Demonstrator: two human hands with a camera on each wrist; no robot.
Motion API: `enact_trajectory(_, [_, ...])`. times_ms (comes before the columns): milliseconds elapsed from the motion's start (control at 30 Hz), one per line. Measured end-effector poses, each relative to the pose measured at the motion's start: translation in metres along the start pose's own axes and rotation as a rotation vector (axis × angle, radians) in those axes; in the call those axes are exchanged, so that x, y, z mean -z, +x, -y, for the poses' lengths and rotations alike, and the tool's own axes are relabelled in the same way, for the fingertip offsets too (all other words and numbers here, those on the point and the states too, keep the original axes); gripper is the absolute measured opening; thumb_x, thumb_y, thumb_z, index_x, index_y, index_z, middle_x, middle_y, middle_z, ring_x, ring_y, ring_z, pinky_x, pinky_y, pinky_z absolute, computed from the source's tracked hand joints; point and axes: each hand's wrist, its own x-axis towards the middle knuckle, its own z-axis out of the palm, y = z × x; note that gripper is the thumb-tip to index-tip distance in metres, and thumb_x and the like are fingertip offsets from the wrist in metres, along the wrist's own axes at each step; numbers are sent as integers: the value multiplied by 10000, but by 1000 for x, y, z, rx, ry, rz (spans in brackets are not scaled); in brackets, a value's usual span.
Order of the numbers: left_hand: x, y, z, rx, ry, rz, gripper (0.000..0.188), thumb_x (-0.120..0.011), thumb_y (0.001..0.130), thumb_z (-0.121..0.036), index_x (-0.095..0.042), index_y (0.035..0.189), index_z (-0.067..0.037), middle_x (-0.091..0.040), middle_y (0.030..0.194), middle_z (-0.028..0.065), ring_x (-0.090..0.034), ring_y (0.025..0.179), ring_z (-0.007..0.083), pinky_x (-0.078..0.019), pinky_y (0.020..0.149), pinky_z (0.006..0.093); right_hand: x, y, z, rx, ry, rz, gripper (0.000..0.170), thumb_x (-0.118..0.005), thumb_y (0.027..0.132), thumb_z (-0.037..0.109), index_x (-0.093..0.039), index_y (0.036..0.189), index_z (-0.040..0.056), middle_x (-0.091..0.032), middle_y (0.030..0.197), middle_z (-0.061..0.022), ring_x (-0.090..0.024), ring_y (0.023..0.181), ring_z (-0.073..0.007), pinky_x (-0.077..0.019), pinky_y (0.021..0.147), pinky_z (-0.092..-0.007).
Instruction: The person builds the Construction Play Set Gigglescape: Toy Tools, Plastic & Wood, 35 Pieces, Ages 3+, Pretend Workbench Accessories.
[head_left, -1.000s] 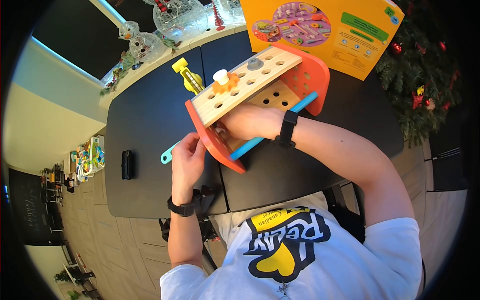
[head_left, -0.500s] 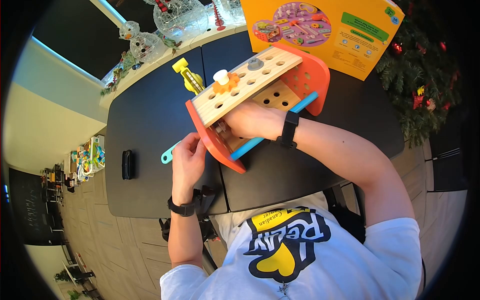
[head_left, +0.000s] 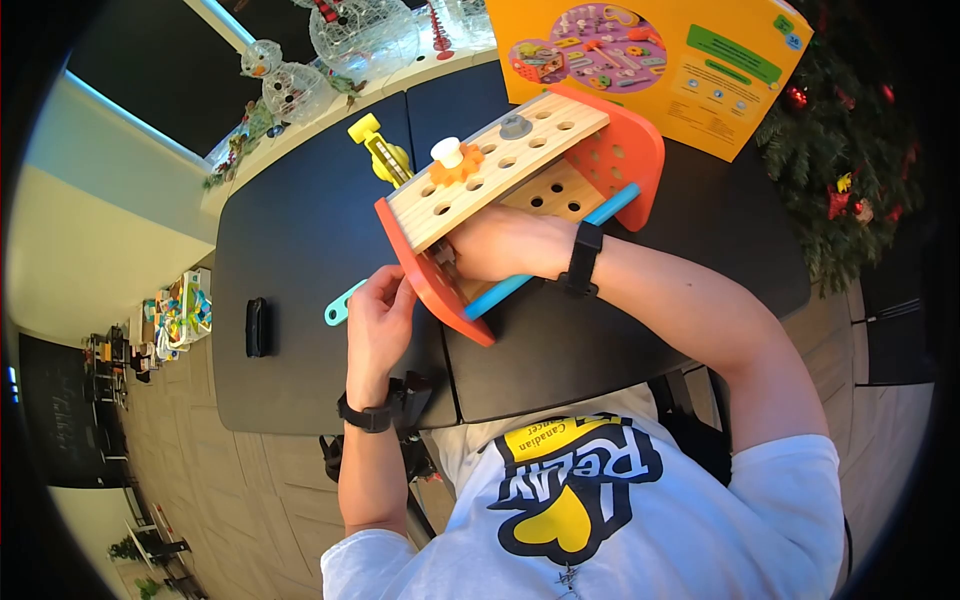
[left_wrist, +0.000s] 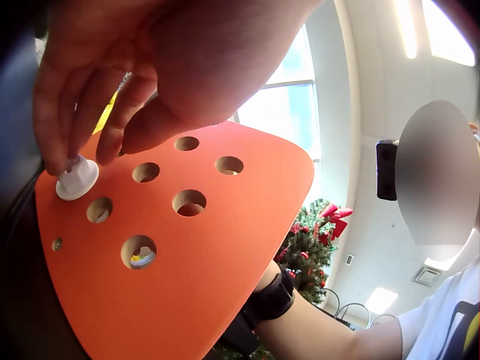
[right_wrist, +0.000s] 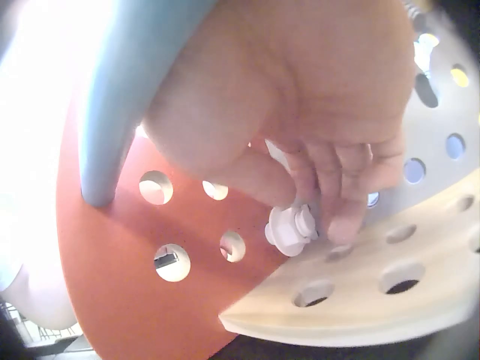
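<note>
A toy workbench (head_left: 410, 215) with orange-red side panels and a light wooden top stands on the black table. At the outer face of its left panel, my left hand (head_left: 380, 325) pinches a white bolt (left_wrist: 77, 178) by its head, which sits in one of the panel's holes. My right hand (head_left: 520, 245) reaches inside, beneath the top. Its thumb and fingers are around a white nut (right_wrist: 291, 229) on the inner face of that same panel. In the head view the right fingers are partly hidden by the bench.
On the top sit an orange gear (head_left: 457, 168) with a white bolt and a grey screw (head_left: 515, 126). A blue bar (head_left: 500, 296) crosses the front. Nearby are a yellow toy tool (head_left: 380, 150), a teal strip (head_left: 340, 305), a black case (head_left: 257, 327) and a yellow box (head_left: 700, 80).
My right hand has shifted slightly inside the bench, its fingers moving near the left panel. The left hand holds its place. The head view has moved a little.
</note>
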Motion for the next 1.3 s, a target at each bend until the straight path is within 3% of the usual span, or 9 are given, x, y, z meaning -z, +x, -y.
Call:
enact_trajectory(133, [1,0,1,0,5,7,200,-614,1040,-129,-700,1077,48,-739,869,52,-654,792,93,-517,739,270,4,-5,2,114,-10,-76,433,-791,821,133,-657,1223,44,-721,1176,-186,-686,1123,-350,-554,962,-418])
enact_trajectory(233, [-1,0,-3,12,-1,-7,198,-610,1042,-125,-698,1072,50,-735,862,51,-654,788,96,-517,734,270,4,-3,2,7,104,-43,441,-791,829,157,-660,1233,39,-697,1247,-193,-672,1151,-353,-548,977,-426])
enact_trajectory(333, [0,1,1,-11,-2,-7,200,-605,1046,-124,-698,1072,52,-728,855,47,-647,781,95,-514,728,269,1,0,-3,-17,-63,45,428,-777,849,177,-671,1238,33,-678,1301,-202,-658,1184,-361,-541,996,-434])
enact_trajectory(533, [0,0,-1,6,-3,3,207,-603,1053,-130,-694,1080,54,-728,874,41,-643,795,86,-512,737,263,5,-1,6,-188,-14,159,427,-766,851,213,-691,1225,21,-674,1330,-204,-650,1216,-364,-538,1009,-434])
enact_trajectory(733, [0,1,3,4,-12,6,208,-605,1053,-136,-694,1080,51,-725,874,38,-643,798,85,-512,739,263,14,-7,12,28,10,80,473,-779,838,152,-626,1269,31,-689,1267,-196,-667,1167,-370,-551,986,-438])
enact_trajectory(833, [0,0,-1,-2,15,-8,207,-608,1051,-138,-695,1076,47,-725,871,39,-640,791,87,-513,737,266,6,-4,3,6,95,21,516,-795,825,135,-590,1288,39,-696,1224,-194,-674,1142,-372,-550,981,-443])
enact_trajectory(933, [-1,-1,-5,6,41,-12,206,-612,1047,-141,-697,1072,45,-724,867,41,-636,785,87,-512,737,267,-4,-1,-6,19,-42,-8,500,-806,821,164,-628,1268,30,-692,1255,-191,-676,1152,-359,-547,994,-436])
enact_trajectory(1033, [-1,-1,-6,12,38,-13,211,-611,1048,-148,-697,1071,44,-722,866,47,-627,788,95,-508,743,271,-14,2,-13,-17,-131,56,377,-730,881,107,-616,1235,43,-688,1196,-193,-660,1110,-370,-535,946,-430])
enact_trajectory(1300, [-1,0,1,6,33,-20,225,-610,1053,-166,-695,1075,41,-719,869,60,-613,803,108,-502,752,285,5,-6,4,75,-17,3,453,-798,817,123,-629,1226,29,-706,1184,-177,-683,1108,-360,-557,947,-429])
